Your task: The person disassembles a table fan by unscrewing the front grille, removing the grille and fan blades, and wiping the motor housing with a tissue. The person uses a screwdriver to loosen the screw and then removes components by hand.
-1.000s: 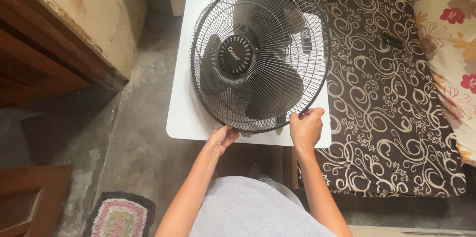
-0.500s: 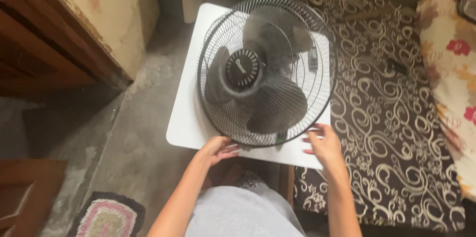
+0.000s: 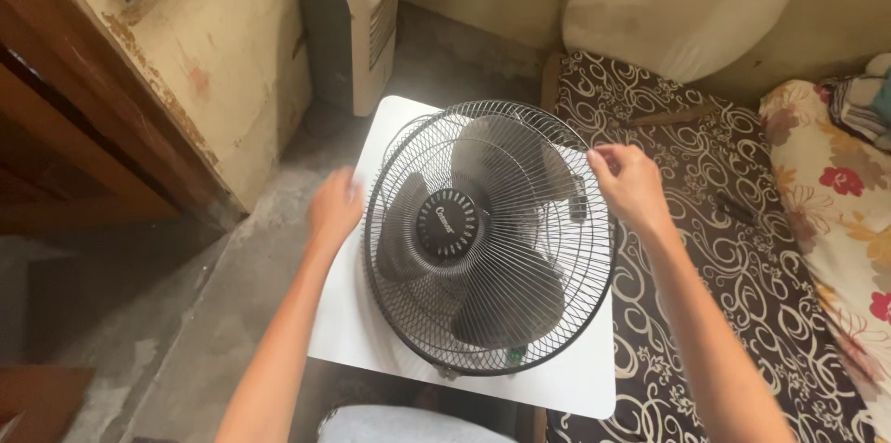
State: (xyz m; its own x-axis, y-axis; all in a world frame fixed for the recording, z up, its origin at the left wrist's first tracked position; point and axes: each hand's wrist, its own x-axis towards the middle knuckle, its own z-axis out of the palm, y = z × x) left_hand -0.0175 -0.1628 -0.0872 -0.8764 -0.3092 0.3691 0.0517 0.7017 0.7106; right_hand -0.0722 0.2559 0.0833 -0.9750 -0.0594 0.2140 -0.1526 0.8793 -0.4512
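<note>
I've slid both hands up from the near rim of the fan (image 3: 490, 239) lying face-up on the white surface (image 3: 575, 385): my left hand (image 3: 334, 206) rests open at its left edge, my right hand (image 3: 631, 185) pinches the upper-right grille, flanking it.

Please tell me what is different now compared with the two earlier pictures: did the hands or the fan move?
Both hands moved from the near edge of the fan guard up its sides: the left hand is now at the left rim, and the right hand grips the upper right rim with its fingers. The fan remains lying face-up on the white table.
</note>
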